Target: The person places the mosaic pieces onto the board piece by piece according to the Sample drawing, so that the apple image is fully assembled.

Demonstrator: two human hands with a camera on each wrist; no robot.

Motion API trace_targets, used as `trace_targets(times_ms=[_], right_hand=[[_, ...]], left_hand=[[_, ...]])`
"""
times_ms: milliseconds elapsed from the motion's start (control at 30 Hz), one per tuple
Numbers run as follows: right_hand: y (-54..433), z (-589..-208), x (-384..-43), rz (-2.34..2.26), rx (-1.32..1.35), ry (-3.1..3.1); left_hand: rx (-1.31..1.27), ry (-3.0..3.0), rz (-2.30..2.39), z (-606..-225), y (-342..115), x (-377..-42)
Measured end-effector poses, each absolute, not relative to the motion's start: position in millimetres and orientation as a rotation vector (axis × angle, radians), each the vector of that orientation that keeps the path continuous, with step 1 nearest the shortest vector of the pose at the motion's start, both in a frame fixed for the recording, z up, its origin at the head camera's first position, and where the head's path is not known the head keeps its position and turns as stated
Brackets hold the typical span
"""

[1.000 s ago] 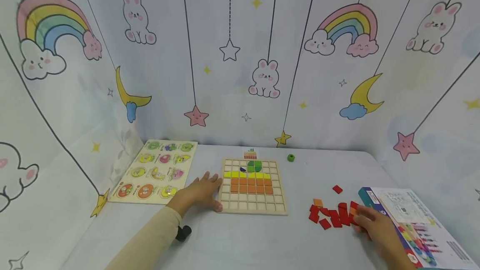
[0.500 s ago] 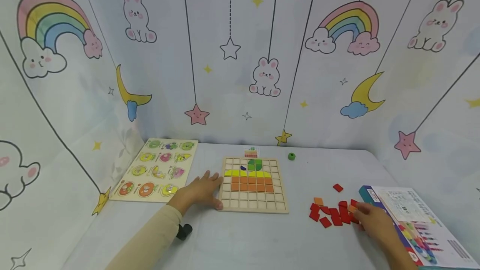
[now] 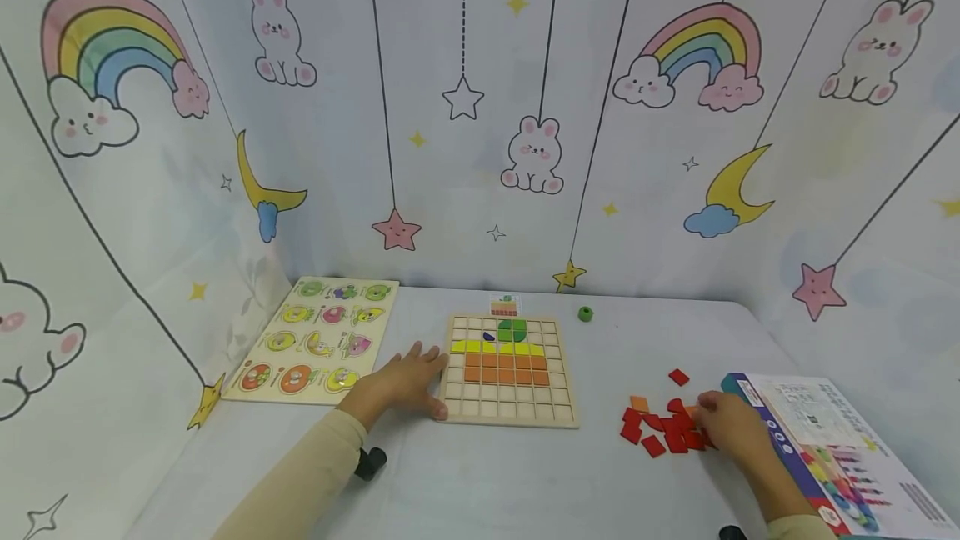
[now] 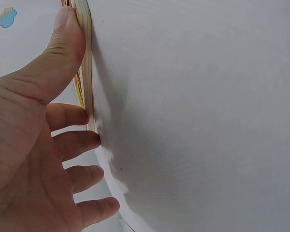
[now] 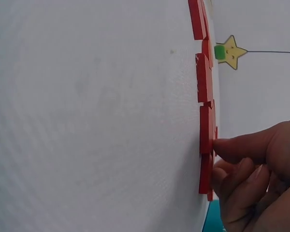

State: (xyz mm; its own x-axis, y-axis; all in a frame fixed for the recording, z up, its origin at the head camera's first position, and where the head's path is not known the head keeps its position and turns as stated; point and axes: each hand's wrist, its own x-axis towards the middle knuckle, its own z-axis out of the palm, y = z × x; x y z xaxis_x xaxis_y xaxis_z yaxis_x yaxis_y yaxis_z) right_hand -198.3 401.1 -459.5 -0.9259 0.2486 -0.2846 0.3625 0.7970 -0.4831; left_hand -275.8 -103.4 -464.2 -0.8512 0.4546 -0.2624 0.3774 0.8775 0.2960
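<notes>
Red tiles [image 3: 677, 433] bunched closer; R grip [image 3: 729, 426]: hold unclear; L grip [image 3: 401, 382] splayed at board [image 3: 480, 413], palm [image 4: 26, 188] L-cam only

And here's the wardrobe: long sleeves, plain and pale beige! The left sleeve [image 3: 307, 473] takes up most of the show, smooth cloth running right down to a simple cuff at the wrist. Over to the right sleeve [image 3: 801, 527], same light shade, just a sliver peeking in at the bottom edge. Beside each, a stubby, rounded black piece: one by the left [image 3: 371, 463], one by the right [image 3: 731, 532]! Both the left grip [image 3: 402, 377] and right grip [image 3: 723, 422] are bare, with short nails and creased knuckles up close.
</notes>
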Motion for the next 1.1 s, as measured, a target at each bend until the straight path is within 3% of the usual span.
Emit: trace_targets(times_ms=[700, 1100], right_hand=[[408.9, -469.3, -194.4, -0.99, 0.559, 2.703], [408.2, -468.3, -191.2, -1.745, 0.595, 2.5]], left_hand=[[0.608, 2.716, 0.348, -460.5, -102.4, -273.9], [0.613, 2.723, 0.337, -463.3, -101.5, -274.8]])
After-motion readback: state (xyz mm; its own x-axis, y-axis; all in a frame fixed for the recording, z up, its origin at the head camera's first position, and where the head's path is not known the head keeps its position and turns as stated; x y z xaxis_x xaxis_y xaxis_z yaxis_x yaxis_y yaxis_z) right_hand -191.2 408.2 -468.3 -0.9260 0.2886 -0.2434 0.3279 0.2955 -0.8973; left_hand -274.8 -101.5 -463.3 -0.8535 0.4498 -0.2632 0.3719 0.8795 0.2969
